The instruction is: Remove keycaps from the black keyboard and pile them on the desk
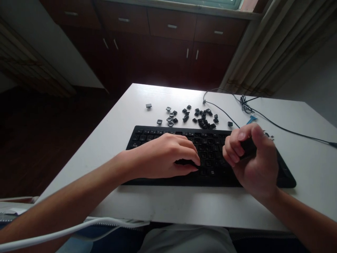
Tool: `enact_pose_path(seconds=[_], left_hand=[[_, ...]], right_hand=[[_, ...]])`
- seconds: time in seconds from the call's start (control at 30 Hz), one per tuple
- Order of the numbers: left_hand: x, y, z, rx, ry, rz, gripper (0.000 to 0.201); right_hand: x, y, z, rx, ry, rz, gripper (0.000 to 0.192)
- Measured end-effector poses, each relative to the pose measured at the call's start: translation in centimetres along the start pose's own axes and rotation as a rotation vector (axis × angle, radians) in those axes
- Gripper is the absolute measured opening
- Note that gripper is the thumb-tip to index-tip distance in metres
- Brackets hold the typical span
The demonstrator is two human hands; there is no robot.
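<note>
Head view, white table [147,207], dark cabinets [168,45]

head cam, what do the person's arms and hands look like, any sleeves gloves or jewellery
Both forearms are bare as far as the picture shows, with no sleeves in view. The left hand and the right hand wear no gloves, and no rings, watch or wristband show on either. The fingernails look short and plain. No markings show on the arms.

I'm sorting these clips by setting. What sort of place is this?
Probably a room in a home, used as a makeshift workbench: a white table stands by dark wooden cabinets and a curtain. On it lie a black keyboard, loose keycaps and a cable.
</note>
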State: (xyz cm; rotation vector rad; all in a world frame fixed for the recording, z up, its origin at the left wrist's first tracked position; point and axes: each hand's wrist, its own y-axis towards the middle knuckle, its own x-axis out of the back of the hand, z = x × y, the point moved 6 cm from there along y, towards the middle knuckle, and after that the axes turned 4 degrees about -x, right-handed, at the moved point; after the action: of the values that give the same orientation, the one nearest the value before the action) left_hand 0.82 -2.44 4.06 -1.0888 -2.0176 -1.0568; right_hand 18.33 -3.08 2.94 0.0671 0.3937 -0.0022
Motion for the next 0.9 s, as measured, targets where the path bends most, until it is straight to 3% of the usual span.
enact_pose_path(seconds=[0.33, 0.9], left_hand=[[-1.0, 0.1, -0.3, -0.021, -0.009, -0.030, 0.015], [-1.3, 0.2, -0.7, -0.014, -0.004, 0.059, 0.029]], right_hand=[[-0.1, -0.1, -0.2, -0.040, 0.033, 0.039, 0.038], [-0.1, 0.1, -0.5, -0.024, 0.013, 0.049, 0.036]])
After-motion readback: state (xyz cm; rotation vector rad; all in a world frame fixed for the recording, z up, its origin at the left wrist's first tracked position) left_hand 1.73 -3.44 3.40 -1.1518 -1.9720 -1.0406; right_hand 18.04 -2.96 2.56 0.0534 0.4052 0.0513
